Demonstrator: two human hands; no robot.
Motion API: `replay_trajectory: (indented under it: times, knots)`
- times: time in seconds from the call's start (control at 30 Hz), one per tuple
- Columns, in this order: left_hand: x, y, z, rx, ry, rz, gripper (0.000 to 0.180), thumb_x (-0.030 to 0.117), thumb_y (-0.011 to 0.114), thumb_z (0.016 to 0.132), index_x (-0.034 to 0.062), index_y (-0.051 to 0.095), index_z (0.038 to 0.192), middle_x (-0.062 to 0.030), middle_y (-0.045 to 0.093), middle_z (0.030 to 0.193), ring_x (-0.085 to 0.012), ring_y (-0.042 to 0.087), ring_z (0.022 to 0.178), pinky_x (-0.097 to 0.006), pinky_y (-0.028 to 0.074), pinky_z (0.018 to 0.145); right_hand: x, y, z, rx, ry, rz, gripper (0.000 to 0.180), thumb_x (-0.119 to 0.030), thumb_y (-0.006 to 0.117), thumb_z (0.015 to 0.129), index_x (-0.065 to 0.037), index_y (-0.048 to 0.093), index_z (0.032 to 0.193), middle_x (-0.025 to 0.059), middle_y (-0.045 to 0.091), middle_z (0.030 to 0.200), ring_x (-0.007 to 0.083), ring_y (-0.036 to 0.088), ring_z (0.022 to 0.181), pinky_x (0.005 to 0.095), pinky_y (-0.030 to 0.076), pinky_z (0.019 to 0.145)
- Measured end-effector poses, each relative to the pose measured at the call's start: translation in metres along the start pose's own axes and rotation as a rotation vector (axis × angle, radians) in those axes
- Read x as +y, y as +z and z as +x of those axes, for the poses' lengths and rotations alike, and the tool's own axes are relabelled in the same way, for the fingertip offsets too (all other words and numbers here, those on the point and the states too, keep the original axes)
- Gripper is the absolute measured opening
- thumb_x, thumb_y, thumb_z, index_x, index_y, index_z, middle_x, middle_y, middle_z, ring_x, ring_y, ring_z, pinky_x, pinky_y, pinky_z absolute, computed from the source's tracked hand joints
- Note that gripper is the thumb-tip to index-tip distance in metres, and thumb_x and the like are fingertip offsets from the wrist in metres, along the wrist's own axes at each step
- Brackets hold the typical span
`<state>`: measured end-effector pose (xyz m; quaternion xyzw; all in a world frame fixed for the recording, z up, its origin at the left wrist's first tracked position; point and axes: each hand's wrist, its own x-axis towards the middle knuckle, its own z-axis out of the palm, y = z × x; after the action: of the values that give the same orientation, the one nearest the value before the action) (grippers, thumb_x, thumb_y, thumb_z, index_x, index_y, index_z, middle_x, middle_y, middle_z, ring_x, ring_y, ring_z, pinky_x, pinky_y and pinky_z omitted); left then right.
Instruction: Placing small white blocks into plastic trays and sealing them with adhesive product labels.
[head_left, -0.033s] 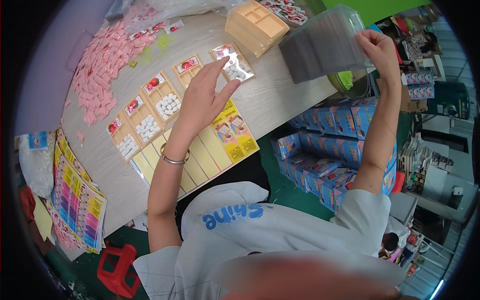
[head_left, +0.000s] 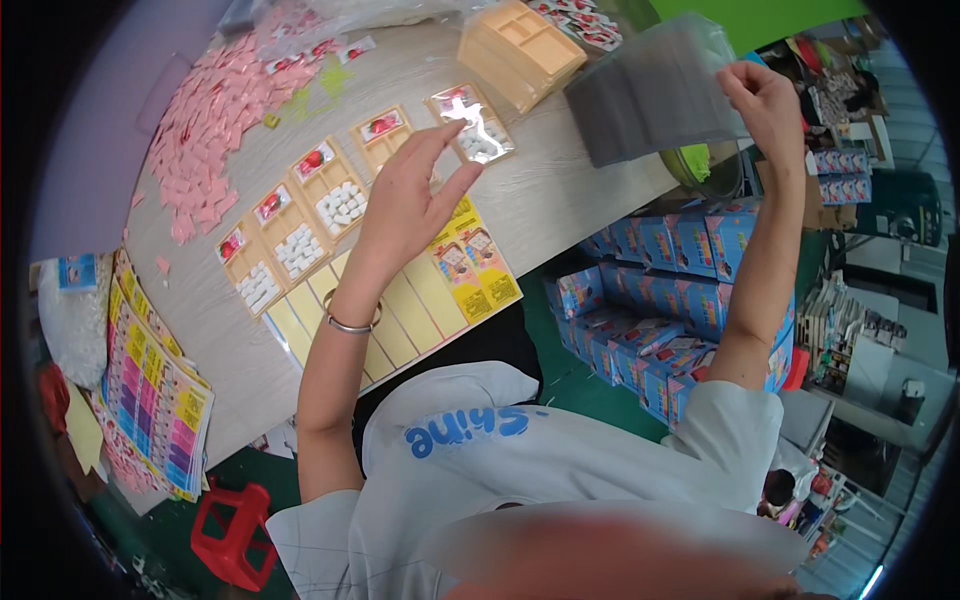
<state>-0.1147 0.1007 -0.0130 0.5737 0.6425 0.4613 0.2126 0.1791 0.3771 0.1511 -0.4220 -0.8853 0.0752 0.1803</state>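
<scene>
My left hand (head_left: 410, 200) is open with fingers spread, wearing a metal bracelet at the wrist. Its fingertips reach the near edge of an orange tray under a clear cover (head_left: 478, 125), the last in a row of orange trays (head_left: 300, 215) filled with white pieces and a small picture card. My right hand (head_left: 765, 95) is raised to the right of the table and grips a stack of clear plastic sleeves (head_left: 650, 90) by its right edge. Yellow printed cards (head_left: 430, 290) lie under my left forearm.
A pile of pink packets (head_left: 210, 110) covers the table's far left. Stacked empty orange trays (head_left: 520, 45) stand at the back. Colourful sheets (head_left: 160, 390) lie at the left end. Blue boxes (head_left: 660, 300) are stacked on the floor beside a green basin (head_left: 705, 165); a red stool (head_left: 235, 535) stands below.
</scene>
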Motion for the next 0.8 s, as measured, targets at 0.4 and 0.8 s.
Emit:
replay_trajectory:
  times: [0.4, 0.8]
  knots:
    - [-0.031, -0.007, -0.034, 0.209, -0.507, -0.806, 0.048, 0.011, 0.076, 0.091, -0.0044, 0.059, 0.134, -0.0106, 0.077, 0.096, -0.0135, 0.075, 0.084, -0.026, 0.060, 0.077, -0.166, 0.222, -0.081, -0.607, 0.252, 1.323, 0.019, -0.023, 0.060, 0.105, -0.004, 0.063, 0.103, 0.0001, 0.061, 0.076, 0.0063, 0.055, 0.063, 0.0209, 0.044, 0.057]
    - [-0.083, 0.034, -0.010, 0.217, -0.015, 0.662, 0.053, 0.002, 0.058, 0.089, -0.0024, 0.051, 0.141, -0.0235, 0.051, 0.146, -0.0361, 0.048, 0.139, -0.048, 0.036, 0.116, -0.183, 0.286, -0.064, -0.057, -0.127, 0.228, 0.018, -0.010, 0.072, 0.091, -0.003, 0.072, 0.107, 0.0162, 0.071, 0.092, 0.0331, 0.071, 0.078, 0.0397, 0.057, 0.071]
